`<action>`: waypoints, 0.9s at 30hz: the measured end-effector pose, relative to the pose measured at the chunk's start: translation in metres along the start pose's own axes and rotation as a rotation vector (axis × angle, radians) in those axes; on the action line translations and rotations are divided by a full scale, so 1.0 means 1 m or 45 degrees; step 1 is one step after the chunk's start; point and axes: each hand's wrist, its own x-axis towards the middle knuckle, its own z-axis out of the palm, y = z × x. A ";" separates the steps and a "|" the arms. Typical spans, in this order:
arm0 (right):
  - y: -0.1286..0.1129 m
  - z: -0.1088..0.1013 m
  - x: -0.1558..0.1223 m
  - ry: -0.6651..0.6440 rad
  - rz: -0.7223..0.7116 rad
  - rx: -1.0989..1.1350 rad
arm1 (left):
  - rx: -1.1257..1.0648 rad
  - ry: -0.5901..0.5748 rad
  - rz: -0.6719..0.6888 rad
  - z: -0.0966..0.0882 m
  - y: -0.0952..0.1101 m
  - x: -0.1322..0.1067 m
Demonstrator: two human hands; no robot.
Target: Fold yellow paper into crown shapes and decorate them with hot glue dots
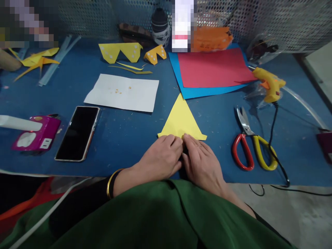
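Observation:
A yellow paper folded to a triangle lies on the blue table, its tip pointing away from me. Along its near edge runs a narrow folded strip whose ends stick out at both sides. My left hand, fingers curled, presses on that edge from the left. Close against it, my right hand has its fingers together on the same edge. The fingertips partly cover the middle of the fold. To the right lie scissors with one red and one yellow handle, blades partly apart.
A phone, a purple box and white paper with small scraps lie left. Yellow cut-outs, a red sheet on a blue sheet, and a corded glue gun lie farther back. Another person's hand is far left.

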 end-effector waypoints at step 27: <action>0.001 -0.005 -0.020 -0.087 0.168 -0.327 | 0.029 0.246 -0.306 0.005 0.004 -0.037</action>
